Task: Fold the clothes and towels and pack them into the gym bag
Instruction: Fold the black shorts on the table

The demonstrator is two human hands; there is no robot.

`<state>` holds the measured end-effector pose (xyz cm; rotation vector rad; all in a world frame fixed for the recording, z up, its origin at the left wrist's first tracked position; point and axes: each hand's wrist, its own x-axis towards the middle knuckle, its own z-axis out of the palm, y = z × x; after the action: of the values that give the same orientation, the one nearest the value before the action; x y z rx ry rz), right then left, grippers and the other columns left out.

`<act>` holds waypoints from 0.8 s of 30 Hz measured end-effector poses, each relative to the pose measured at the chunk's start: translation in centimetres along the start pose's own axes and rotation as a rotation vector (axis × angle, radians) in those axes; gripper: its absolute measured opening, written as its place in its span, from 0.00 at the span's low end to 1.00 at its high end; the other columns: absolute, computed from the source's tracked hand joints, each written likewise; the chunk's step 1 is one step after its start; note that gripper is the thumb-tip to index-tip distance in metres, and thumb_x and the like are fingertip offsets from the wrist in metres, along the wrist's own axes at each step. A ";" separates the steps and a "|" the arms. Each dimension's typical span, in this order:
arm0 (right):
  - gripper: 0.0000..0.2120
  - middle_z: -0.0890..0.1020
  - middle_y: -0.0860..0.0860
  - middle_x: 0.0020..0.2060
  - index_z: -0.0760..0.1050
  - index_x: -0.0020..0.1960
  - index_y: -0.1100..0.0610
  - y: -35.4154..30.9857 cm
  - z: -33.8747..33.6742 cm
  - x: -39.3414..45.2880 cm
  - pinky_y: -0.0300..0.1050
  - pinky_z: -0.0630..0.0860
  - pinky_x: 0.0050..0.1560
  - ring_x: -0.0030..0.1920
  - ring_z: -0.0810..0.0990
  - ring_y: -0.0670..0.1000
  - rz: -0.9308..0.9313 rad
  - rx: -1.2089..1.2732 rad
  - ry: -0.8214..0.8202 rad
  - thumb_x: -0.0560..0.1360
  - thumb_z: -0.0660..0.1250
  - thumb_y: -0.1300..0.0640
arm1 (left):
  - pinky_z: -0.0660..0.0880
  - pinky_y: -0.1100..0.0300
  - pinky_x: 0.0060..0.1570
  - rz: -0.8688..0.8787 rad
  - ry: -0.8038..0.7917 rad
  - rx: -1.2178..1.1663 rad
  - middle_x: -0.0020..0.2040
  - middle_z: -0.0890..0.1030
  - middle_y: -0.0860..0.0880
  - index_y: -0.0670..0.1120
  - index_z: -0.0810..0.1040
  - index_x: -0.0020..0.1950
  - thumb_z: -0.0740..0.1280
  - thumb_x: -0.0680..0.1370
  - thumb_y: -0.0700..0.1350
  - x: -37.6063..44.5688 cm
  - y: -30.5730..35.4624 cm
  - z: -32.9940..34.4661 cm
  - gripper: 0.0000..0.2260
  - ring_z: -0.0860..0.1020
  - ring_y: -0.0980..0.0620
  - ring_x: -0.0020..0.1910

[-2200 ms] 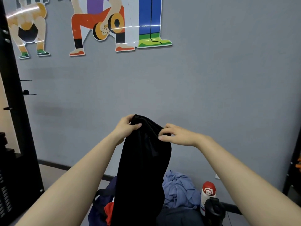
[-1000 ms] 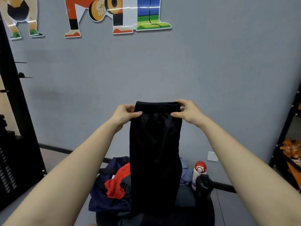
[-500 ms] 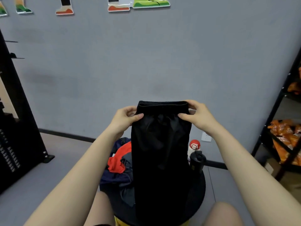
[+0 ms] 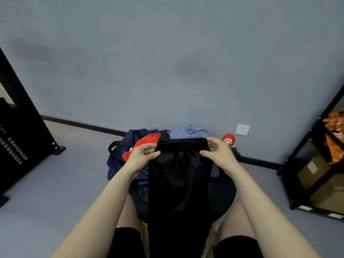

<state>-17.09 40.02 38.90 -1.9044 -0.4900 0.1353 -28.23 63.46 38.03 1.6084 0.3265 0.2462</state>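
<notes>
Head view: black garment [image 4: 178, 183] (2-handed) before navy bag [image 4: 119, 161], bottle [image 4: 228, 139].

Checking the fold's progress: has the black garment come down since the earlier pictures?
Yes. The black garment hung above the navy gym bag; its waistband now sits level with it.

Your black garment [image 4: 178, 183] hangs lengthwise, waistband up. Behind it the navy bag [image 4: 119, 159] sits open, red cloth [image 4: 143, 144] inside, a crumpled blue shirt [image 4: 188, 132] beside.

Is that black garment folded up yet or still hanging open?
Not folded small: the black garment hangs full length, both hands, left and right, pinching its waistband. Whether it is doubled lengthwise, cannot tell.
</notes>
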 end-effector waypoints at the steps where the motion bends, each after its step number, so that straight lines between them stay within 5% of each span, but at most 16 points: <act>1: 0.16 0.82 0.50 0.48 0.78 0.53 0.50 1.0 0.6 0.5 0.39 0.76 0.52 0.50 0.80 0.49 0.025 -0.034 0.000 0.69 0.73 0.64 | 0.75 0.71 0.37 -0.021 0.022 0.014 0.45 0.81 0.45 0.38 0.77 0.57 0.65 0.76 0.32 0.6 -0.9 0.1 0.11 0.79 0.57 0.41; 4: 0.17 0.81 0.48 0.43 0.77 0.57 0.51 3.9 2.2 2.2 0.28 0.72 0.39 0.44 0.79 0.47 0.084 -0.087 -0.010 0.70 0.73 0.61 | 0.74 0.72 0.36 -0.083 0.071 0.057 0.45 0.79 0.47 0.35 0.75 0.60 0.63 0.76 0.29 2.9 -3.4 0.5 0.13 0.78 0.60 0.36; 9: 0.22 0.81 0.52 0.56 0.75 0.65 0.55 8.2 4.2 5.2 0.41 0.73 0.57 0.58 0.78 0.51 0.170 -0.123 0.006 0.72 0.72 0.60 | 0.73 0.56 0.55 -0.176 0.124 0.137 0.57 0.77 0.35 0.31 0.73 0.63 0.63 0.76 0.28 7.3 -7.0 1.1 0.16 0.76 0.46 0.52; 14: 0.18 0.81 0.51 0.52 0.76 0.62 0.56 11.6 5.4 8.6 0.40 0.72 0.54 0.55 0.79 0.50 0.214 -0.167 0.051 0.72 0.72 0.58 | 0.74 0.59 0.51 -0.208 0.174 0.203 0.55 0.80 0.35 0.36 0.78 0.59 0.67 0.74 0.30 12.0 -9.8 1.8 0.13 0.76 0.49 0.49; 17: 0.15 0.83 0.54 0.52 0.78 0.58 0.58 13.3 5.8 11.3 0.38 0.71 0.50 0.53 0.80 0.51 0.242 -0.192 0.073 0.72 0.72 0.58 | 0.73 0.52 0.60 -0.230 0.181 0.238 0.55 0.80 0.36 0.37 0.79 0.57 0.68 0.74 0.32 15.1 -11.0 2.4 0.12 0.79 0.45 0.52; 24: 0.15 0.83 0.55 0.53 0.80 0.58 0.58 16.6 5.3 17.4 0.35 0.70 0.53 0.55 0.80 0.52 0.266 -0.212 0.079 0.72 0.72 0.60 | 0.67 0.68 0.53 -0.223 0.170 0.350 0.57 0.80 0.39 0.37 0.79 0.60 0.69 0.75 0.34 22.4 -13.4 4.2 0.14 0.78 0.45 0.58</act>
<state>1.49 46.44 24.09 -2.1692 -0.2006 0.1869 -6.64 68.10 23.50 1.8801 0.7061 0.1602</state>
